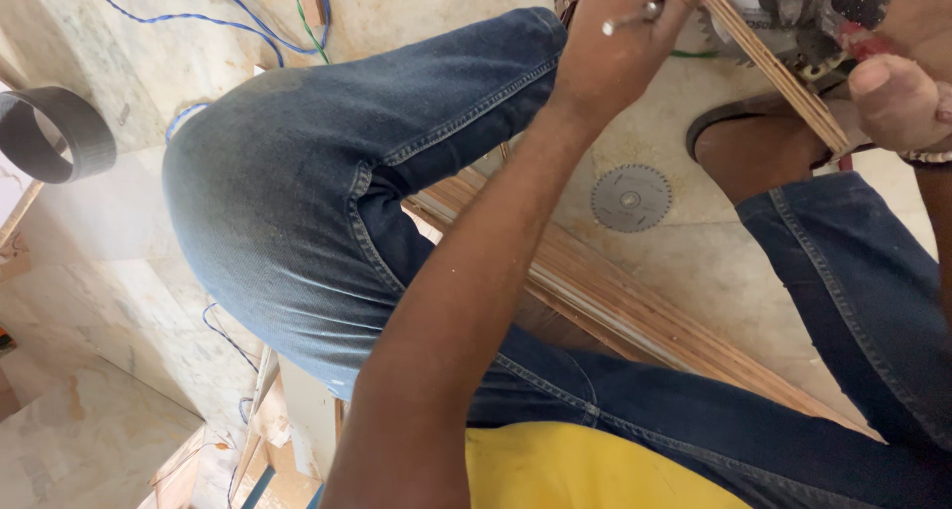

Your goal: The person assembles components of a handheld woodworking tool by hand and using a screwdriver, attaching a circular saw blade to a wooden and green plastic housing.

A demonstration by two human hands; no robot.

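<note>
My left hand reaches forward at the top of the view, fingers closed on a thin metal tool whose tip sticks out to the left. It is pressed against a narrow plywood strip that runs diagonally. My right hand at the top right grips a circular saw, its thumb lying beside the strip. Part of the saw is cut off by the frame edge. My knees in blue jeans fill the middle of the view.
A loose circular saw blade lies on the marble floor. A stack of plywood boards passes under my legs. Blue and green cables trail at the top left, near a black ring. My foot wears a sandal.
</note>
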